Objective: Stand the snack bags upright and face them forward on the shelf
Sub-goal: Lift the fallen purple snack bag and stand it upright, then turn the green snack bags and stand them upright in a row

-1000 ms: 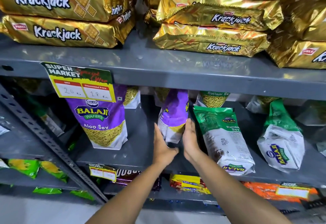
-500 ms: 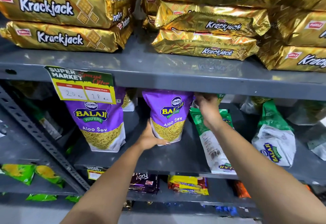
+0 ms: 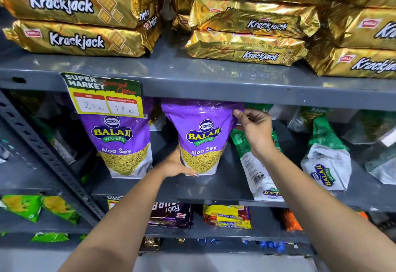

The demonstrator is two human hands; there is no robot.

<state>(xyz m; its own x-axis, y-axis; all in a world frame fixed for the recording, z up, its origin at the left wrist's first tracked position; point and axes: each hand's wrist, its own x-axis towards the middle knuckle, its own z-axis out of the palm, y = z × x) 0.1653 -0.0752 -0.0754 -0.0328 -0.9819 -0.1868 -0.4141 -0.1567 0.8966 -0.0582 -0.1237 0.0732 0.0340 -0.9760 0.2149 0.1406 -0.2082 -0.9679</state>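
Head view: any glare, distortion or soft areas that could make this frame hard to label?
Head view: wide-angle bend bows the upper shelf edge; glare on the gold Krackjack packs and the top of the purple Aloo Sev bag held by the left hand and right hand; shelf depths are shadowed; the green bags at right look slightly soft.

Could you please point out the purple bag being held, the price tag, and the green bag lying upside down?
Held purple bag (image 3: 202,136): head view, on its printed logo.
Price tag (image 3: 102,94): head view, on its middle, above the price boxes.
Upside-down green bag (image 3: 256,171): head view, on its white back panel.
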